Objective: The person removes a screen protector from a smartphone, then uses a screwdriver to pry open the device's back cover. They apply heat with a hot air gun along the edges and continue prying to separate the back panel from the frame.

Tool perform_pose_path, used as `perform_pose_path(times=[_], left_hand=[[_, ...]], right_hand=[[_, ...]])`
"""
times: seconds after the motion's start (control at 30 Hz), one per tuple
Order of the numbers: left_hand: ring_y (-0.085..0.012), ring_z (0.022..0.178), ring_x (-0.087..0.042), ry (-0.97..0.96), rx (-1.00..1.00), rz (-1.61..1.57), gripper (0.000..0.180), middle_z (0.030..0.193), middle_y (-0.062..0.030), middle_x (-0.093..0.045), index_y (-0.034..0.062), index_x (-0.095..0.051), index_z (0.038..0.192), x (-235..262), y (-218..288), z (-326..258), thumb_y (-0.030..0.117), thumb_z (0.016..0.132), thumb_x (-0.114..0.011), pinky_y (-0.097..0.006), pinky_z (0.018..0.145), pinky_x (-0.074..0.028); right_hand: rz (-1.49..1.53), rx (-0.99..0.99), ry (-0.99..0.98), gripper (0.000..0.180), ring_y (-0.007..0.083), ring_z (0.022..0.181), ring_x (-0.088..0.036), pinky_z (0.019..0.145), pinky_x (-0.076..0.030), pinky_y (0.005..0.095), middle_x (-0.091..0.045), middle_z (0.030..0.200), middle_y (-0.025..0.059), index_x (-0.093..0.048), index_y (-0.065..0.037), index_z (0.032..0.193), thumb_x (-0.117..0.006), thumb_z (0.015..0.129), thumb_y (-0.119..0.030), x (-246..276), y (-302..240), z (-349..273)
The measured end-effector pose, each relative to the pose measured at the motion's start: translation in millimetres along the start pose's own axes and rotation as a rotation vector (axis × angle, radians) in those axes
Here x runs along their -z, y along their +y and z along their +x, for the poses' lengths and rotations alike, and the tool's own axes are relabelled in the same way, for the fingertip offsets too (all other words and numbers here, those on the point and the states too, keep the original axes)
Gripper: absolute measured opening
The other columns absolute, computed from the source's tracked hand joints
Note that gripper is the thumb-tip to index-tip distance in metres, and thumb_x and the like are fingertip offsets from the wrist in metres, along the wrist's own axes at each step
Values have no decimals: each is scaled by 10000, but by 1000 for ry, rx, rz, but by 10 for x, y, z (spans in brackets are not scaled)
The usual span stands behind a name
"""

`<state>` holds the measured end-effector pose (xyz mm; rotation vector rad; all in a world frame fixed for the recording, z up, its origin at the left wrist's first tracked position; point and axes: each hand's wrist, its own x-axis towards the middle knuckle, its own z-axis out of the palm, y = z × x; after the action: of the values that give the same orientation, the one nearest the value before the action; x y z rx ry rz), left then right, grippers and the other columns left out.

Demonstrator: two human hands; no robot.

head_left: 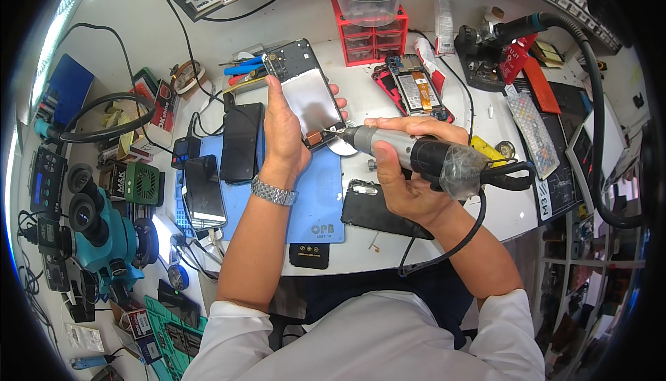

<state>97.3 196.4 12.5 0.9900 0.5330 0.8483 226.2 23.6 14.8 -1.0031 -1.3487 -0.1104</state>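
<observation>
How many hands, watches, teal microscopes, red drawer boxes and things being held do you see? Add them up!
Hands: 2 (left hand, right hand)
Silver watch: 1
Teal microscope: 1
Red drawer box: 1
Things held: 2 (device panel, grey power tool)
Total: 7

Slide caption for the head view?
Right hand holds a corded rotary tool, its tip by the phone part in the left hand.

The power tool [424, 154] is silver and black. The phone [305, 84] is black, with a silvery-white panel [310, 101] and a copper-brown patch [313, 137]. The mat [319, 197] is light blue, the drawer box [374, 39] red, the microscope [109, 239] teal and black, the fan [143, 184] green, the watch [273, 191] silver; a pale sheet [533, 133] shows multicoloured specks.
</observation>
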Motion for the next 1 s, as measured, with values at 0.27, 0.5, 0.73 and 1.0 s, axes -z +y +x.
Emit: perform_pose_path(times=[0.27,0.5,0.73,1.0], left_hand=[[-353,1014,-804,1,-3,-17,881,1148,-207,-757,-11,-622,1354,20,-15,6,754,1164,-228,-501,859,-713],[-359,1028,-795,22,-24,-76,890,1172,-213,-750,-5,-616,1353,-13,-15,-8,772,1154,-231,-518,875,-704],[-354,1026,-797,72,-75,-46,877,1152,-199,-760,4,-619,1339,-62,-38,-37,767,1157,-228,-516,879,-698],[-345,1008,-800,68,-84,-46,864,1141,-189,-764,14,-623,1333,-81,-45,-56,764,1159,-233,-512,878,-696]], right_hand=[[-54,42,-60,520,325,1073,-821,924,-682,407,-732,1203,239,-384,4,1384,-773,1040,-24,34,-13,34],[-11,47,141,495,219,998,-799,840,-641,301,-740,1199,170,-567,59,1324,-882,948,-12,-91,49,-30],[-125,105,129,527,223,964,-790,820,-622,298,-737,1201,162,-570,50,1335,-904,936,-31,-59,94,-37],[-53,49,155,513,216,982,-787,835,-614,304,-746,1200,154,-569,44,1316,-905,939,-43,-66,104,-56]])
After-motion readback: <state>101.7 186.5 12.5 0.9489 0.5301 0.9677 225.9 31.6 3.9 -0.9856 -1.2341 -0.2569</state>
